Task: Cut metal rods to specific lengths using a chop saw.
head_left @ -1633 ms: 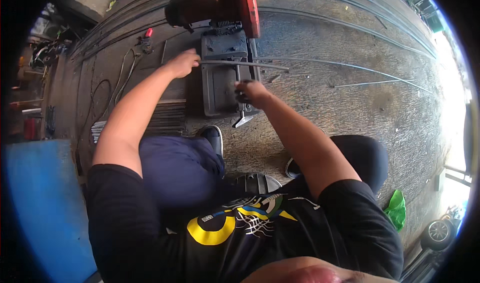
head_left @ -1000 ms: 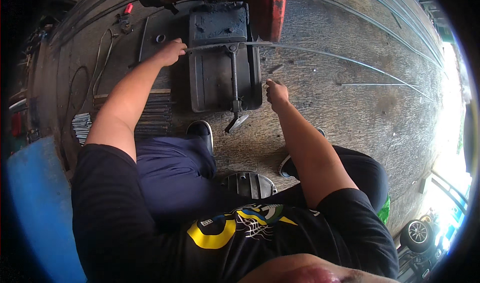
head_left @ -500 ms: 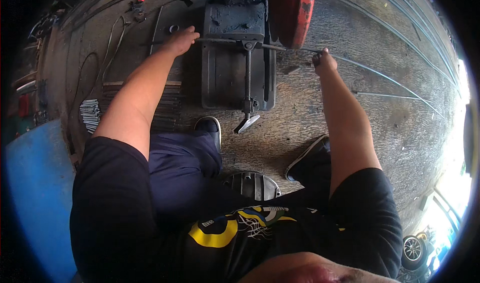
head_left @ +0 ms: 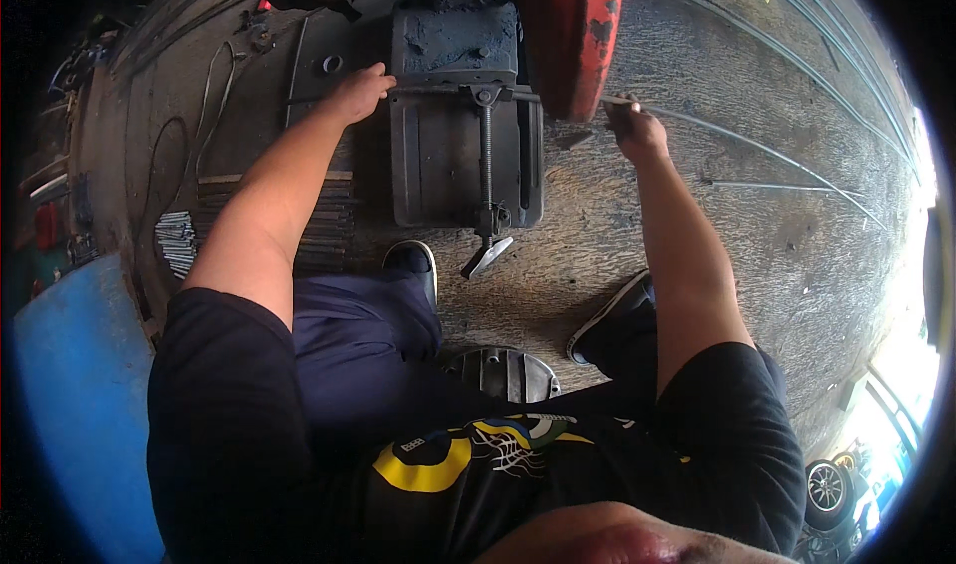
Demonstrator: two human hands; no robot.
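Note:
A long thin metal rod [head_left: 757, 139] runs crosswise through the clamp of a cut-off saw [head_left: 398, 166] standing on the floor ahead of me. My right hand [head_left: 637, 131] is closed round the rod, just right of the saw's red blade guard [head_left: 588, 46]. On the other side of the clamp, my left hand [head_left: 363, 94] has its fingers curled at the rod, close to the base's left edge; its grip is partly hidden. The clamp's threaded screw [head_left: 487, 156] points toward me and ends in a handle [head_left: 488, 257].
Short cut rods [head_left: 176, 243] lie in a pile at the left, beside a row of dark bars [head_left: 324, 216]. A metal ring [head_left: 332, 64] lies beyond my left hand. Long rods [head_left: 846, 66] stretch across the far right floor. A round ribbed metal part [head_left: 506, 373] sits between my feet.
My right hand has moved left along with the rod, nearer the red guard. The guard shows lower in the picture. My left hand keeps nearly the same place by the clamp.

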